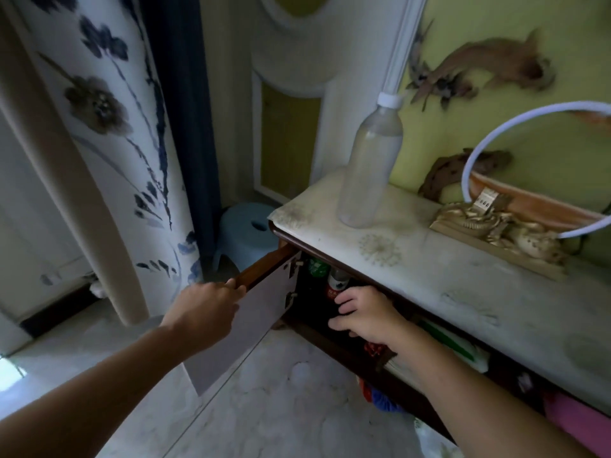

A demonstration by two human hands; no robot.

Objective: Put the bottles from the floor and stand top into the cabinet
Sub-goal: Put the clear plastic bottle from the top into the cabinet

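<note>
A tall clear plastic bottle (370,166) with a white cap stands upright on the pale stand top (429,269). The cabinet door (251,312) below hangs open to the left, and my left hand (205,305) grips its top edge. My right hand (363,314) reaches into the dark cabinet opening, fingers curled beside a red-labelled bottle (335,285). Whether it holds that bottle is unclear. A green-labelled bottle (318,267) stands behind it, deeper inside.
A gold ornament (496,233) and a white ring light (529,166) sit at the back right of the stand top. A light blue stool (248,229) stands in the corner beside a floral curtain (109,143). Folded cloths and coloured items fill the cabinet's right side.
</note>
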